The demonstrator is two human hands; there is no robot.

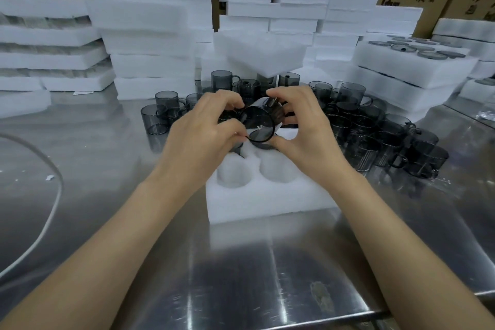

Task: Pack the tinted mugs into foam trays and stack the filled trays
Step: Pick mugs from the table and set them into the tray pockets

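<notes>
left hand (203, 126): bare | right hand (308, 131): bare | forearms (139, 222): bare to frame edge

Open across bare table (267, 276) in front of tray (267, 203), and leftward up to a cable (59, 185). Reachable from above at the two near pockets (233, 174). Far end of tray covered by left hand (206, 126), right hand (302, 126) and the held mug (258, 115). Blocked behind and to the right by crowded mugs (388, 136), then walled by foam stacks (150, 61) and filled trays (409, 75).

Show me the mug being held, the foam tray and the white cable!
held mug (257, 118): head view, inside of its dark wall.
foam tray (267, 202): head view, bare front wall.
white cable (63, 187): head view, bend on the left.
</notes>
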